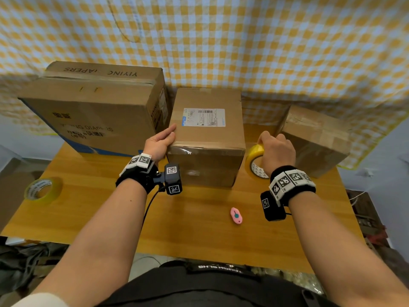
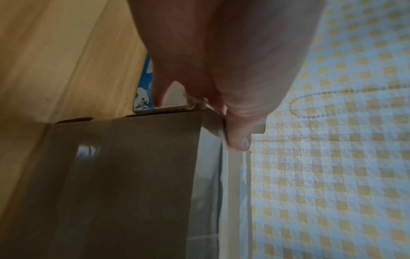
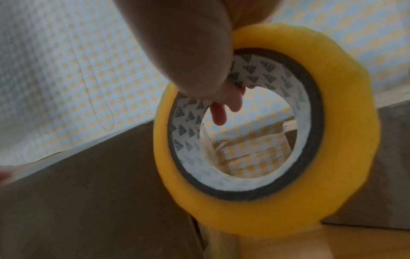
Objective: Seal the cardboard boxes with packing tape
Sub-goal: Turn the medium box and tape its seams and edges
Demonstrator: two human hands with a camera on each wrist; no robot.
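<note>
A closed middle cardboard box (image 1: 205, 138) with a shipping label stands on the wooden table (image 1: 177, 222). Glossy clear tape runs across its top front edge and down its front face (image 2: 133, 175). My left hand (image 1: 162, 140) rests flat against the box's upper left edge, thumb (image 2: 239, 136) lying along the top and fingers straight. Just right of the box, my right hand (image 1: 277, 147) grips a yellow tape roll (image 1: 254, 160) held upright. Its fingers (image 3: 221, 113) reach through the roll's (image 3: 346, 140) printed core. The box's side (image 3: 88, 192) fills the lower left of the right wrist view.
A large printed box (image 1: 95, 107) stands at the back left, touching the middle box. A smaller taped box (image 1: 316, 140) sits at the right. A second tape roll (image 1: 43, 189) lies near the table's left edge, a pink cutter (image 1: 236, 215) at the front. A checked cloth (image 1: 221, 41) hangs behind.
</note>
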